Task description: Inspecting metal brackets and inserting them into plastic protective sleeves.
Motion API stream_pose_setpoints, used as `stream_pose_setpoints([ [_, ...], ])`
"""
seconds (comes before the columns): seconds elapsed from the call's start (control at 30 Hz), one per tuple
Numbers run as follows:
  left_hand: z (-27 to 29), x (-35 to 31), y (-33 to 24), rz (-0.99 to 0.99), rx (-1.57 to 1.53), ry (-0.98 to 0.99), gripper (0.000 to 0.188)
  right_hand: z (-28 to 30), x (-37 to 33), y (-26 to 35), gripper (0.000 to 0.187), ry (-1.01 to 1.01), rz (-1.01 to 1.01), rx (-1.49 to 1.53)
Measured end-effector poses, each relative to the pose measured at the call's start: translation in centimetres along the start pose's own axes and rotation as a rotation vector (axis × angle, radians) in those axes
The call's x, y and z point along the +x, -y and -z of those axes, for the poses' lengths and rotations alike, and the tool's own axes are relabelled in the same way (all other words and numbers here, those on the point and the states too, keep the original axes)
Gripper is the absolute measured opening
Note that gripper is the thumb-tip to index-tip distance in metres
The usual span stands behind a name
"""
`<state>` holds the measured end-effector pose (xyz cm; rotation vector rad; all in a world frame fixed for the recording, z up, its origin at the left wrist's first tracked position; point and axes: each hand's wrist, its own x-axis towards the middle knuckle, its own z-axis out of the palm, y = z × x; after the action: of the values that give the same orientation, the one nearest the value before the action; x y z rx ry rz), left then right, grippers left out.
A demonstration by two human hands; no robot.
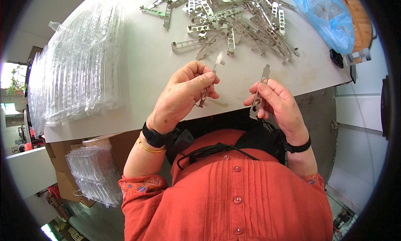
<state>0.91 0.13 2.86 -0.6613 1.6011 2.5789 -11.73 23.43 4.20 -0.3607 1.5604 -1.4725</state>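
Note:
My left hand [184, 88] is closed, thumb against fingers, on a narrow metal bracket [204, 100] seen almost edge-on. Its upper end catches the light and looks blurred and whitish. In my right hand [280, 100], thumb and fingers pinch another flat metal bracket [255, 107] with round holes, tilted, its notched tip pointing up and away. Both brackets are held over the near edge of the white table [167, 65], apart from each other. Beyond my hands lies a loose pile of similar perforated metal brackets [232, 20].
Stacked clear plastic trays [83, 70] cover the table's left side. A blue plastic bag [328, 17] lies at the far right, near a small black object [336, 58]. Below the table's left edge, more clear trays [95, 172] rest by a cardboard box [62, 174].

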Motion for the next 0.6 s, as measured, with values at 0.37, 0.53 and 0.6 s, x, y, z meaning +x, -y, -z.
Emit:
stream_pose_setpoints([
  [0.37,-0.8,0.8,-0.5,0.013,-0.02,0.057,0.025,-0.3,1.3,-0.4,0.027,-0.002,-0.027,0.085],
  [0.53,-0.9,1.9,-0.3,0.065,-0.004,0.079,0.025,-0.5,2.0,-0.5,0.023,0.047,-0.006,0.082],
  [0.6,-0.9,2.2,-0.1,0.071,-0.021,0.078,0.023,-0.5,2.3,-0.6,0.021,0.048,-0.009,0.084],
])
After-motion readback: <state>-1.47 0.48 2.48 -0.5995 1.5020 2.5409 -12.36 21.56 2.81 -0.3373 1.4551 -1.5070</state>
